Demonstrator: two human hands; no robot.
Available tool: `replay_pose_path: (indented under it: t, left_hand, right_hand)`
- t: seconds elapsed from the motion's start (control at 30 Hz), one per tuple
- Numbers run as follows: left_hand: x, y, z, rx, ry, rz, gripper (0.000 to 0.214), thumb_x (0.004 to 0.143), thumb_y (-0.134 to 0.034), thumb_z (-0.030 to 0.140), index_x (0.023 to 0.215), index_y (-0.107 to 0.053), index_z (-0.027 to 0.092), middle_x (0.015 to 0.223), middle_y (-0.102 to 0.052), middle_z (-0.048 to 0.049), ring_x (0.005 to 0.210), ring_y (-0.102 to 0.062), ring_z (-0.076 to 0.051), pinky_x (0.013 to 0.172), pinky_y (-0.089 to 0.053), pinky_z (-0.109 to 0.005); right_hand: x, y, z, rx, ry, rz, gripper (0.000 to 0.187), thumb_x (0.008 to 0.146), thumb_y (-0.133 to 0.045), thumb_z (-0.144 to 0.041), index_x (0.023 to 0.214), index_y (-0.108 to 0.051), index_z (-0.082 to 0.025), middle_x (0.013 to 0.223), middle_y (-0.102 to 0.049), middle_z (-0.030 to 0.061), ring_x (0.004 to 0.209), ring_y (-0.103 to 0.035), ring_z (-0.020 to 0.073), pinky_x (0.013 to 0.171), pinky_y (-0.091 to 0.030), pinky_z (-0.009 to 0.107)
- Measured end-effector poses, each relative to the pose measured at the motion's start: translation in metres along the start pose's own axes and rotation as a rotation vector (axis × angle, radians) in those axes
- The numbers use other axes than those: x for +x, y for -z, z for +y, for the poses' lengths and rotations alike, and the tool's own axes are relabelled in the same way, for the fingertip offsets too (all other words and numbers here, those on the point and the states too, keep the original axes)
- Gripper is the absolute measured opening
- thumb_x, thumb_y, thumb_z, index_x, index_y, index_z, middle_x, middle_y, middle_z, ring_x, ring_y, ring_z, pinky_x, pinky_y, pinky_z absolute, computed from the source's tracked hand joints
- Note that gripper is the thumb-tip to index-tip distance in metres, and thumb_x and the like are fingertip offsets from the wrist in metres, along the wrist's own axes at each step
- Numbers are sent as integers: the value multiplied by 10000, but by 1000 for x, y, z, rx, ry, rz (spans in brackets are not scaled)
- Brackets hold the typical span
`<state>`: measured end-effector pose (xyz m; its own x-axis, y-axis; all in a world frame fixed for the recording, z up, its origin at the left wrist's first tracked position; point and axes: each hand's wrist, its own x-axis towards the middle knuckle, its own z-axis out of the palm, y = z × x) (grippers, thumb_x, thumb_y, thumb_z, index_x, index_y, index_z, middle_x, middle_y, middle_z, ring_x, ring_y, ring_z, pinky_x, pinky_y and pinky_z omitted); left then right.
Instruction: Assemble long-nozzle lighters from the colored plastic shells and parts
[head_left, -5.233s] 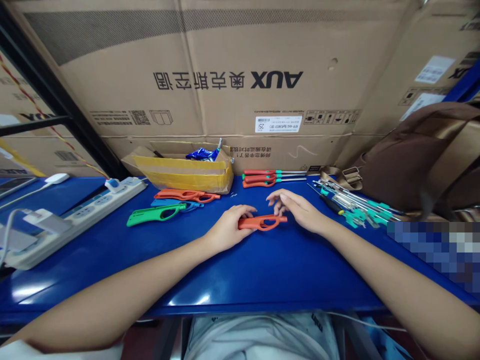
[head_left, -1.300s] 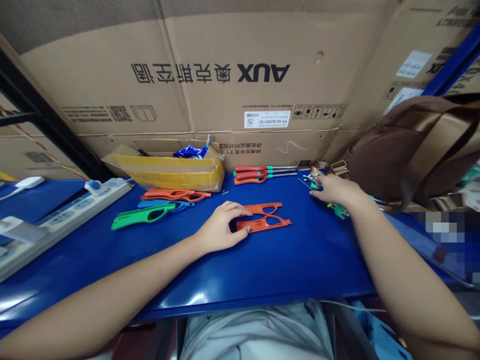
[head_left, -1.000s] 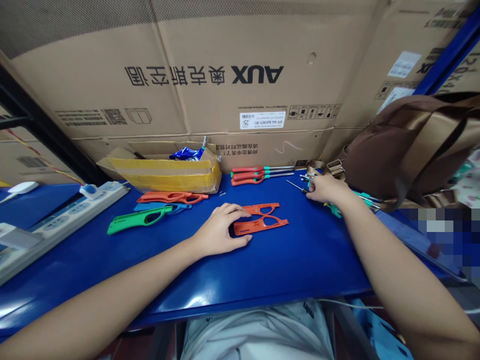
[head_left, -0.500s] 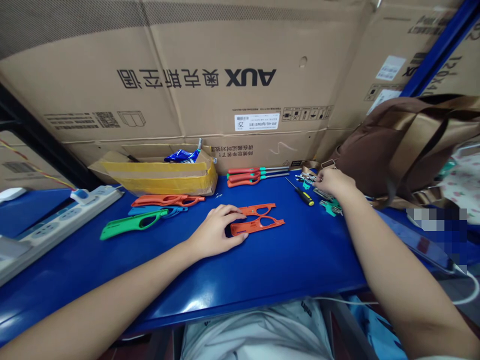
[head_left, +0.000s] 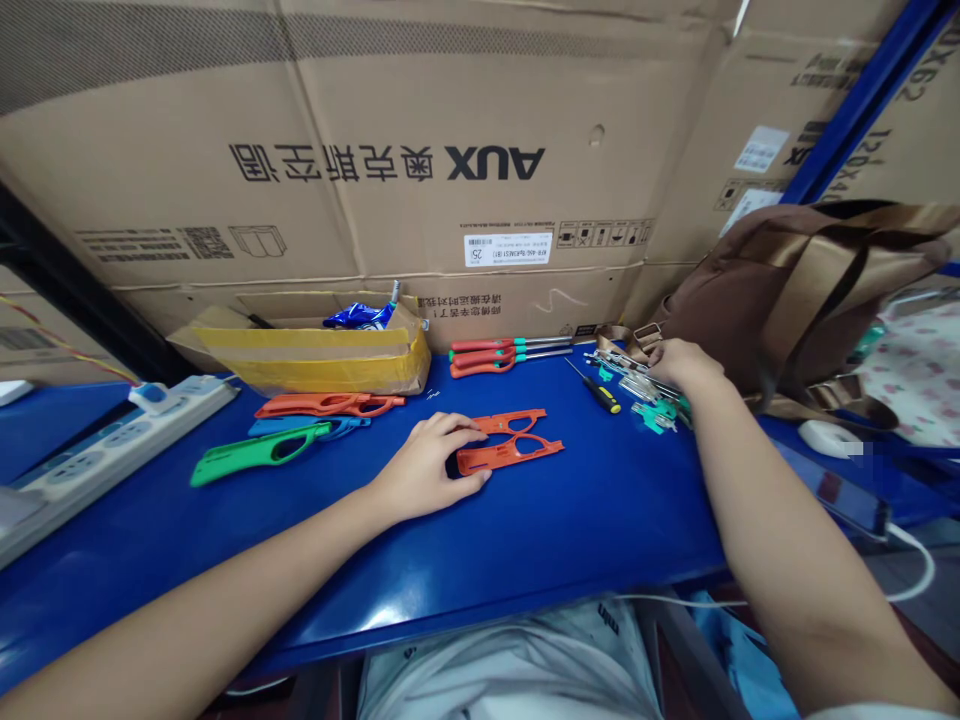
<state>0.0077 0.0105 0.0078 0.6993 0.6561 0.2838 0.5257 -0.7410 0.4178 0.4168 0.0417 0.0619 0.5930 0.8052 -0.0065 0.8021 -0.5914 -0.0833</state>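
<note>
Fingers (head_left: 451, 422) of the left hand (head_left: 420, 470) lie spread, pressing two orange shells (head_left: 510, 452) mid-scene on the table (head_left: 570, 520); right hand (head_left: 679, 365), far right, curls among metal rods (head_left: 637, 385), grip unclear; tangled rods might drag along, nudging the screwdriver (head_left: 602, 394).

Bright even light, table (head_left: 570, 520) glare, edges warped.

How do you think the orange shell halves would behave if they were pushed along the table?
Probably light: the orange shell halves are thin, open plastic mouldings. They lie flat on the glossy blue table, so likely to slide, not roll.
</note>
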Motion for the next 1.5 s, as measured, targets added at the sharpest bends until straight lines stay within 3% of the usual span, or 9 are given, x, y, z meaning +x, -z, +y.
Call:
replay_pose_path:
  t: [0.4,0.67,0.77,0.87,0.97,1.03,1.2,1.33,1.5]
  left_hand:
    - [0,0,0,42,-4,7,404,858,-713,418,1219,-699,237,1281,-679,-93,1197,-596,-309,1024,-451,-492]
    - [1,6,0,122,-107,18,282,904,-658,375,1134,-729,229,1202,-732,-77,1118,-654,-275,979,-463,-441]
    - [1,8,1,155,-137,23,218,922,-634,354,1071,-747,241,1161,-747,-62,1064,-673,-258,944,-476,-414]
    - [2,11,2,192,-152,-5,194,934,-616,343,1036,-746,241,1112,-760,-59,1020,-691,-250,905,-490,-395]
    - [2,16,3,235,-147,-38,202,948,-589,336,1017,-741,223,1082,-768,-69,993,-707,-259,877,-503,-394]
    - [2,20,3,259,-137,-51,203,946,-583,322,1006,-745,216,1060,-772,-77,977,-714,-265,858,-513,-392]
    - [1,29,2,263,-113,-71,160,895,-624,288,929,-764,216,973,-780,-77,896,-728,-262,799,-545,-371]
    - [2,24,-2,129,-52,96,258,879,-683,356,1070,-768,204,1112,-774,-94,1070,-705,-286,958,-549,-413]
    - [3,8,-6,-38,64,284,271,877,-727,365,1097,-729,206,1095,-766,-70,1031,-695,-254,929,-557,-404]
  right_hand:
    - [0,-3,-2,7,-35,-26,254,741,-671,-185,980,-754,-205,1142,-733,168,1072,-702,353,795,-558,415]
    - [-13,6,-8,102,72,173,286,844,-621,-281,1113,-713,-248,1187,-728,124,1044,-685,331,724,-511,369]
    - [-24,9,-18,139,200,280,257,896,-552,-282,1101,-700,-234,1159,-729,114,1050,-653,316,762,-498,374]
    - [-37,8,-33,172,413,374,243,918,-517,-270,1076,-693,-216,1127,-716,118,1138,-582,314,904,-473,395]
    - [-50,-1,-51,234,618,408,237,949,-494,-305,1067,-678,-211,1096,-703,112,1101,-580,297,969,-451,401]
    - [-59,-10,-63,486,818,400,214,949,-492,-280,1026,-660,-171,1026,-689,138,967,-617,280,887,-480,394]
    - [-87,-28,-86,552,971,296,178,978,-473,-271,1005,-633,-199,997,-695,99,896,-643,240,811,-493,350]
    - [-109,-31,-95,595,1030,195,181,1003,-482,-303,981,-634,-208,1001,-701,81,857,-643,216,760,-481,328]
    - [-121,-30,-96,611,1130,172,182,1015,-510,-320,936,-630,-207,959,-697,59,851,-633,188,750,-463,302]
